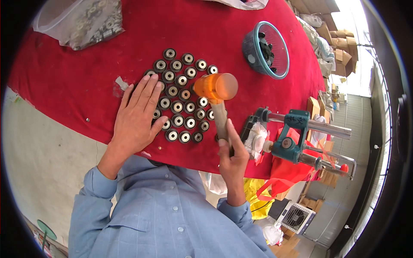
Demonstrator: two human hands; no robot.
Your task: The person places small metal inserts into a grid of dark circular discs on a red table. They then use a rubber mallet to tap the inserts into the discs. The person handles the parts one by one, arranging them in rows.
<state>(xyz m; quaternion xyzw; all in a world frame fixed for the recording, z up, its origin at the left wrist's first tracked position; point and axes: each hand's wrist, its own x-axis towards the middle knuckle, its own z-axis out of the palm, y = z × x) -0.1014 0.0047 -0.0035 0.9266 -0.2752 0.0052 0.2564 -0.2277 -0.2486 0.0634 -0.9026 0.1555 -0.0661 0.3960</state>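
Clear bag (81,19): lies at the far left corner of the red table (64,81), filled with small metal parts; well apart from the work.
Left hand (137,116): flat, fingers spread and open, palm down on the left flank of the bearing cluster, touching several pieces and steadying them.
Bearings (183,99): small round wheels with metal centres, packed in close rows near the table's near edge, between the two hands.
Mallet (216,88): orange translucent head poised over the right side of the cluster; pale handle runs back toward the near edge.
Right hand (232,157): fingers closed around the mallet handle, thumb along it, hanging off the near edge.
Step in hand: judged to be tapping the rows, one piece at a time.
Next move: calls for a short, square stroke kept clear of the left fingertips.
Clamp press (297,137): teal, fixed at the right near edge; it hems the swing on that side.
Blue basket (265,49): far right, holding dark parts.
Open room: bare red cloth left of and beyond the cluster.
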